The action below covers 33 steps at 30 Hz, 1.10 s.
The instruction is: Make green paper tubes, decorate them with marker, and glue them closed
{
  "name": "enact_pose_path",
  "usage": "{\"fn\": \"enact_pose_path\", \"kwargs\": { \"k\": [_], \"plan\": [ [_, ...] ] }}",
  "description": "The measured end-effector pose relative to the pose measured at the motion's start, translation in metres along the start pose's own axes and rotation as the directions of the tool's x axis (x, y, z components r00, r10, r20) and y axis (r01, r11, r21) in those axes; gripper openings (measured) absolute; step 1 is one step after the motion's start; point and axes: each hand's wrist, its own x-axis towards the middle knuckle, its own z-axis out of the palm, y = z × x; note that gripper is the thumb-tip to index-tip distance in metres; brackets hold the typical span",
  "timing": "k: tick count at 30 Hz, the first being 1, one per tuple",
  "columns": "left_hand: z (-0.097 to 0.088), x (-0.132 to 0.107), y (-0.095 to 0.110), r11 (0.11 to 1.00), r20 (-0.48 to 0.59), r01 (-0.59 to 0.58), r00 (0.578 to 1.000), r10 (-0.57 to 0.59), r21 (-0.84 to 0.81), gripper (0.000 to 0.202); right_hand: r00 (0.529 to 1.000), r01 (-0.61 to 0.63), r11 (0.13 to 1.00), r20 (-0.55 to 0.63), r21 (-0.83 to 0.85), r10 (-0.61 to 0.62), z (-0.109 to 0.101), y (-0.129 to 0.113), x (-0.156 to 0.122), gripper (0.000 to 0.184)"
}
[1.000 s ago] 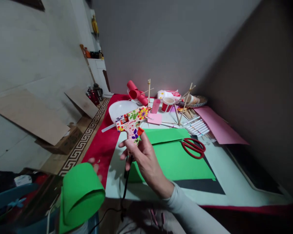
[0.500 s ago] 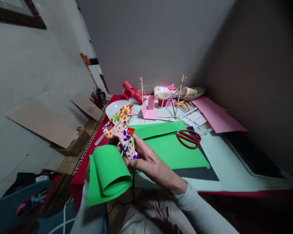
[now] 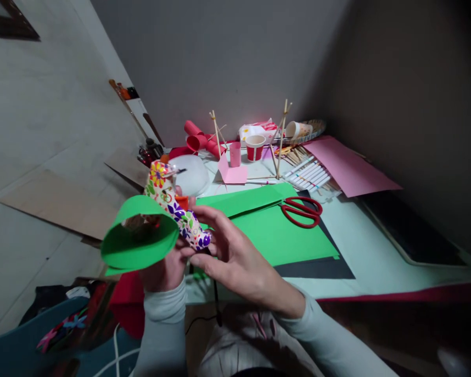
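Note:
My right hand (image 3: 227,256) holds a flower-patterned glue gun (image 3: 172,207) by its handle, nozzle pointing up and away, a finger near the orange trigger. My left hand (image 3: 163,269) grips a curled green paper sheet (image 3: 139,235) rolled into an open loop, held right against the glue gun's left side. Both hands are in front of my chest, near the table's front edge. A black cord hangs down from the gun.
On the table lie green paper sheets (image 3: 275,225) over black paper, red scissors (image 3: 302,211), a row of markers (image 3: 310,174), pink paper (image 3: 349,167), a red cup (image 3: 255,146), stick tripods (image 3: 280,131), red paper rolls (image 3: 196,139) and a white bowl (image 3: 192,175). Cardboard leans at left.
The left hand raised the curled green paper from low left up against the glue gun. The right hand pulled the gun back toward me and tilted its nozzle upward.

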Motion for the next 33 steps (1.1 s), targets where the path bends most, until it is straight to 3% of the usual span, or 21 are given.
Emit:
{"fn": "enact_pose_path", "kwargs": {
  "k": [3,5,9,13,15,18,22,26,29,31,33],
  "plan": [
    [0.006,0.002,0.000,0.974,-0.018,-0.195,0.981,0.194,-0.115,0.044,0.988,0.007,0.998,-0.154,-0.057,-0.016,0.005,0.004,-0.001,0.036],
    [0.010,0.004,0.001,0.956,-0.010,-0.255,0.966,0.257,-0.142,0.047,0.966,0.017,0.994,-0.255,-0.105,-0.043,0.008,0.007,-0.002,0.024],
    [0.013,0.001,0.002,0.969,-0.026,-0.210,0.978,0.208,-0.128,0.040,0.923,0.107,0.931,-0.314,-0.348,-0.224,0.011,0.011,-0.004,0.016],
    [0.008,-0.007,-0.005,0.990,-0.010,-0.045,0.999,0.044,-0.136,0.045,0.845,0.260,0.785,-0.261,-0.562,-0.467,0.011,0.009,-0.005,0.010],
    [0.000,-0.010,-0.012,0.978,-0.015,0.019,1.000,-0.023,-0.208,0.051,0.816,0.302,0.736,-0.235,-0.607,-0.528,0.009,0.008,-0.004,0.008],
    [-0.013,-0.014,-0.025,0.954,-0.036,0.076,0.995,-0.091,-0.291,0.043,0.811,0.292,0.715,-0.232,-0.635,-0.537,0.007,0.010,-0.005,0.009],
    [-0.017,-0.019,-0.034,0.942,-0.017,0.134,0.989,-0.146,-0.307,0.051,0.817,0.257,0.728,-0.259,-0.635,-0.515,0.005,0.014,-0.008,0.016],
    [-0.015,-0.021,-0.026,0.939,-0.009,0.164,0.985,-0.175,-0.304,0.049,0.833,0.243,0.748,-0.262,-0.618,-0.487,0.005,0.017,-0.013,0.016],
    [-0.017,-0.019,-0.018,0.935,0.063,0.230,0.973,-0.221,-0.271,0.048,0.831,0.251,0.766,-0.276,-0.591,-0.484,0.004,0.018,-0.015,0.019],
    [-0.019,-0.021,-0.020,0.939,0.069,0.227,0.974,-0.217,-0.258,0.052,0.843,0.247,0.784,-0.273,-0.570,-0.464,0.002,0.018,-0.016,0.019],
    [-0.019,-0.023,-0.027,0.957,-0.050,0.096,0.992,-0.114,-0.274,0.058,0.871,0.218,0.818,-0.273,-0.532,-0.409,0.000,0.016,-0.017,0.018]
  ]
}}
